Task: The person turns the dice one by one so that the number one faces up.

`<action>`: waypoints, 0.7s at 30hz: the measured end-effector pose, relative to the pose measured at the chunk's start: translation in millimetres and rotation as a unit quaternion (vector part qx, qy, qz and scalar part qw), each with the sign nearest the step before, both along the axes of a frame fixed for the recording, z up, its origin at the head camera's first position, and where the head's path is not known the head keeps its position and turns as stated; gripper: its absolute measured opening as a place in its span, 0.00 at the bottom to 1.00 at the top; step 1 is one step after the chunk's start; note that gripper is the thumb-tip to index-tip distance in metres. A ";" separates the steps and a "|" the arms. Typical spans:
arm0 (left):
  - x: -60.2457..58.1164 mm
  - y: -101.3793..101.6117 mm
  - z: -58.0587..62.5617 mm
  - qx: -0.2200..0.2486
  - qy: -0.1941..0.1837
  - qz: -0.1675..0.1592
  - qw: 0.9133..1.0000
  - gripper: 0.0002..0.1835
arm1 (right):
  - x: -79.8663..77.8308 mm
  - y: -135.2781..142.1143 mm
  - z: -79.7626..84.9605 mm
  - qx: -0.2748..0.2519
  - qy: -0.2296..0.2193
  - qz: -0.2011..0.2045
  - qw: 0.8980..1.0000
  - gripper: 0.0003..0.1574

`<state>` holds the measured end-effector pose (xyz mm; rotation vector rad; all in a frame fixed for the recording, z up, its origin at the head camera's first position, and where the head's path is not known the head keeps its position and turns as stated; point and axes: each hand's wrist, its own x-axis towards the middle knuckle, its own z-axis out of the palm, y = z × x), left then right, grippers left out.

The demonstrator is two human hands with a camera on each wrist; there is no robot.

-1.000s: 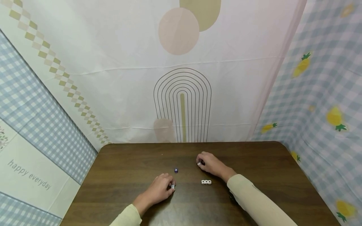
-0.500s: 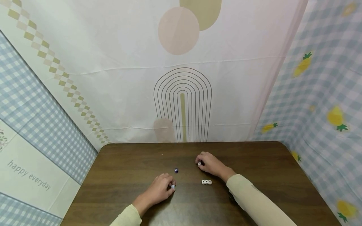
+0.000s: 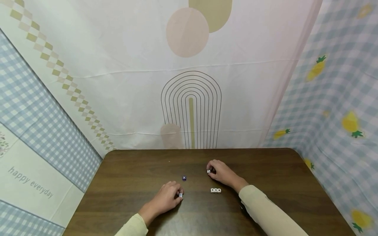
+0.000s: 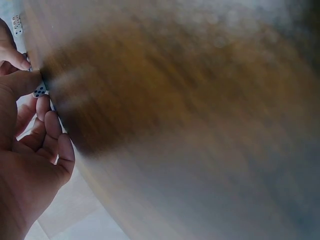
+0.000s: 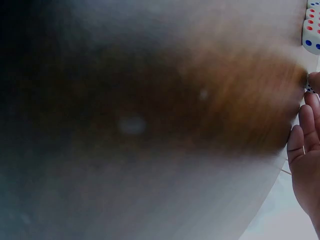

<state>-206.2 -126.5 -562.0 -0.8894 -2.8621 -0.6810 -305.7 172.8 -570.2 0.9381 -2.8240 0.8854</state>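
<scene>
On the brown table (image 3: pixel 133 183), my left hand (image 3: pixel 166 196) pinches a white die (image 3: pixel 180 195) between thumb and fingers. In the left wrist view the same die (image 4: pixel 39 90) shows dark pips beside the thumb. Farther back, my right hand (image 3: pixel 222 172) pinches another white die (image 3: pixel 208 171); only a small part of this die (image 5: pixel 309 88) shows in the right wrist view. A dark blue die (image 3: pixel 184 178) with white pips lies between the hands. Several white dice (image 3: pixel 216 190) stand side by side in a short row, nearer than the right hand.
A white patterned cloth (image 3: pixel 136 108) hangs behind the table's far edge. Blue checked cloths hang at the left (image 3: pixel 44 114) and right (image 3: pixel 330 131). A dark object (image 3: pixel 242 207), partly hidden, is under the right forearm.
My right hand shifts very slightly to the right with its die, which seems to turn a little. The left hand, the blue die and the row of dice stay in place.
</scene>
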 end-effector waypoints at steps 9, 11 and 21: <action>-1.6 0.8 -2.3 0.000 0.004 0.001 1.000 0.08 | 0.2 1.2 -0.9 0.001 0.012 0.001 1.000 0.10; -1.9 1.0 -2.6 0.000 0.005 0.001 1.000 0.08 | 0.4 0.8 -0.5 0.003 0.013 -0.001 1.000 0.10; -1.8 1.8 -3.5 0.003 0.006 0.002 1.000 0.09 | 0.7 1.2 0.6 0.019 0.027 -0.001 0.999 0.10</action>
